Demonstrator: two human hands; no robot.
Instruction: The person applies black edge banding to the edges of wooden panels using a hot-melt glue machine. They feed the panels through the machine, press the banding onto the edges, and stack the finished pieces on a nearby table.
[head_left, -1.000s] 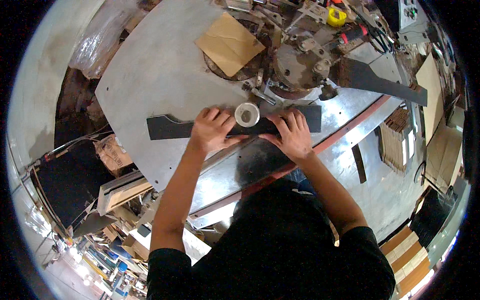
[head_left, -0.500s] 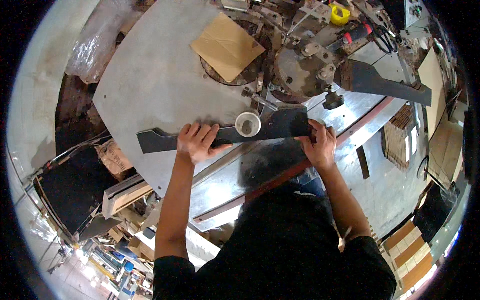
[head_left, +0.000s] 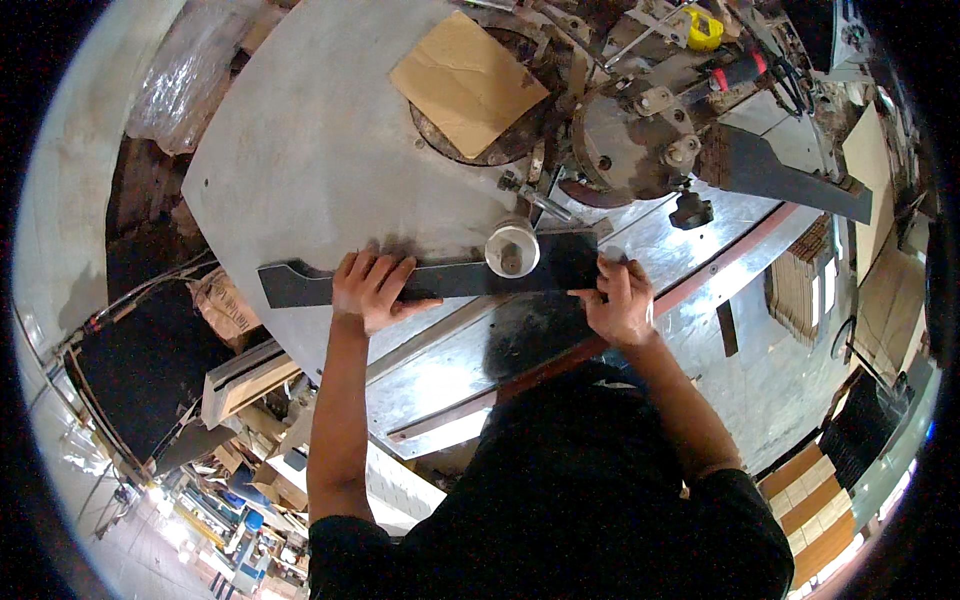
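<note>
From here, long flat black board [head_left: 455, 280] looks stiff, fairly light, best held so: left hand [head_left: 372, 292] gripping narrow stretch, right hand [head_left: 620, 303] pinching end.

The long board [head_left: 460, 279] is plain black, the ring [head_left: 511, 234] off-white. The tabletop [head_left: 300, 140] is dull grey, the strip [head_left: 685, 285] reddish brown, the cardboard sheet [head_left: 468, 84] tan. The tape measure [head_left: 704, 30] is yellow, the tool handle [head_left: 738, 72] red and black, the shirt [head_left: 590, 490] black, the lower-right stack [head_left: 815, 505] striped brown and cream.
</note>
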